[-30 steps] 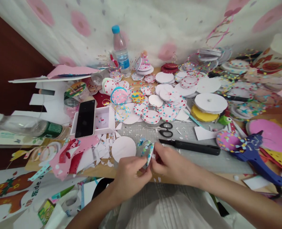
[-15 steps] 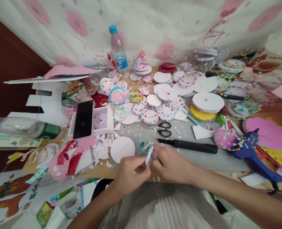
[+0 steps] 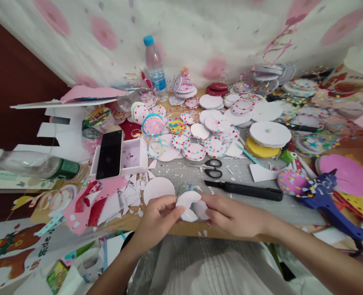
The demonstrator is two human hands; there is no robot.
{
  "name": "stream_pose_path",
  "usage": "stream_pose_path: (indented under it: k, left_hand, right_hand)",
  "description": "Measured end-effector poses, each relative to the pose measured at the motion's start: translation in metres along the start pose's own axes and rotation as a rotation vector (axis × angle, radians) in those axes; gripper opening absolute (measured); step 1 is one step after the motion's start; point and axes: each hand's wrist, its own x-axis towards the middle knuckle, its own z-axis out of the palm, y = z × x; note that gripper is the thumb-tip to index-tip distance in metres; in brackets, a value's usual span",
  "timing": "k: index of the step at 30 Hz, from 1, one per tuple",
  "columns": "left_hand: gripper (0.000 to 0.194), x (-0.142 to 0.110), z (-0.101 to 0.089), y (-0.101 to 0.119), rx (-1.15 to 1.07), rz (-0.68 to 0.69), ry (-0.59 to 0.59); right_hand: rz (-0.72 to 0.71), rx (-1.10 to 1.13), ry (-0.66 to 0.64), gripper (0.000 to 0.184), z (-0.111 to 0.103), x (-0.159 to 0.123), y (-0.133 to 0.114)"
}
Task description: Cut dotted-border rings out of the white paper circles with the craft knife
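Note:
Over the front edge of the cutting mat, my left hand pinches a white, C-shaped paper ring between thumb and fingers. My right hand grips a rounded white paper piece at the ring's right side; whether the two are joined, I cannot tell. Just behind the ring shows a bluish beaded strand, partly hidden. A plain white paper disc lies close to my left fingers. Beyond my right hand rest a black utility knife and black-handled scissors.
Several paper discs trimmed with beads crowd the back. At left, a phone lies across a white box near paper scraps. A blue glue gun lies at right; a water bottle stands at the back.
The piece in my hands has turned from edge-on, showing its blue-dotted side, to its plain white face. My hands have spread slightly apart. The view has shifted a little.

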Motion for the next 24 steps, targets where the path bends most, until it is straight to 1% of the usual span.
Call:
stream_pose_path:
  k: [2,3,6,7,8,10,13,15,17,18,20,22,24]
  left_hand:
    - [0.024,-0.004,-0.001,0.004,-0.009,0.007,-0.002]
    - [0.024,-0.007,0.0,0.004,0.011,0.027,0.026]
    - [0.02,-0.011,0.005,-0.001,0.091,0.145,0.19]
    - [0.018,-0.011,0.008,-0.005,0.069,0.168,0.234]
    - [0.017,-0.011,0.01,-0.008,-0.002,0.167,0.25]
    - [0.018,-0.009,0.015,-0.014,-0.231,0.123,0.23]
    - [0.023,-0.003,0.02,-0.019,-0.583,0.052,0.119]
    - [0.026,0.0,0.022,-0.022,-0.735,0.035,0.025]
    - [0.026,0.002,0.022,-0.025,-0.798,0.047,-0.032]
    - [0.025,0.003,0.021,-0.027,-0.793,0.064,-0.031]
    - [0.023,0.003,0.019,-0.031,-0.712,0.105,0.014]
    - [0.021,0.003,0.018,-0.033,-0.561,0.14,0.087]
    - [0.021,0.001,0.019,-0.032,-0.393,0.163,0.165]
  right_hand:
    - [-0.031,0.019,-0.011,0.018,0.0,-0.001,-0.003]
    - [-0.022,0.016,-0.008,0.017,0.0,-0.002,-0.004]
    - [0.046,-0.007,0.064,0.009,0.004,-0.003,-0.005]
    - [0.059,0.004,0.098,0.008,0.005,-0.004,-0.006]
    - [0.065,0.034,0.128,0.008,0.006,-0.005,-0.006]
    - [0.066,0.137,0.178,0.013,0.008,-0.007,-0.007]
    - [0.07,0.321,0.227,0.022,0.01,-0.007,-0.01]
    - [0.084,0.43,0.247,0.025,0.013,-0.006,-0.012]
    - [0.12,0.523,0.258,0.026,0.016,-0.003,-0.012]
    - [0.142,0.567,0.264,0.027,0.017,-0.002,-0.013]
    - [0.179,0.653,0.273,0.03,0.02,0.0,-0.012]
    - [0.199,0.71,0.286,0.032,0.022,0.002,-0.012]
    - [0.211,0.711,0.347,0.034,0.024,0.004,-0.012]
